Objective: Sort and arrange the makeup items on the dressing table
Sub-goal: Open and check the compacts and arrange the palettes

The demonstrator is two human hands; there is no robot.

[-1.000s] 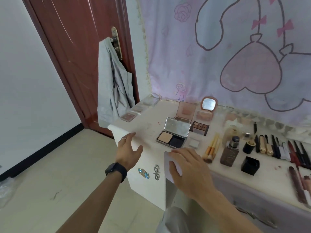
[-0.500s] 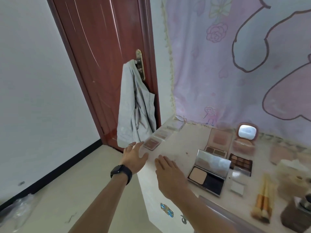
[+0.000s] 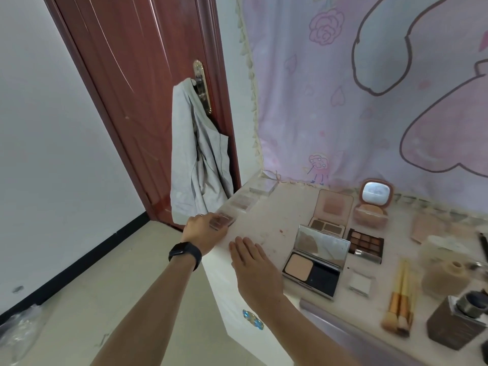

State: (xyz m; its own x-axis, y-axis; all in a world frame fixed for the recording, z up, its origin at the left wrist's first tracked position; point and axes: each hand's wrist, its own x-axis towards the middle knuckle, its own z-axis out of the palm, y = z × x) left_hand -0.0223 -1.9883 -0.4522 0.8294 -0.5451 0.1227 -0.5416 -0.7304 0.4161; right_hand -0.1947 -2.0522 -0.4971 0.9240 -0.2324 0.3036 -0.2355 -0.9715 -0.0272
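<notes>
At the left edge of the dressing table [image 3: 277, 220] a small clear-cased palette [image 3: 223, 221] is gripped by the left hand [image 3: 206, 232]; the right hand [image 3: 253, 265] is laid flat nearby, holding nothing. The case is judged light, stiff and slick (likely brittle); its side edges are best held.

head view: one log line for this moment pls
left hand: grips small palette at left edge of table | right hand: open, fingers straight, over table near front edge

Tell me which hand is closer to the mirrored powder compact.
Right. The right hand is flat just left of the powder compact; the left hand is farther left, gripping a small pink case at the table edge.
</notes>
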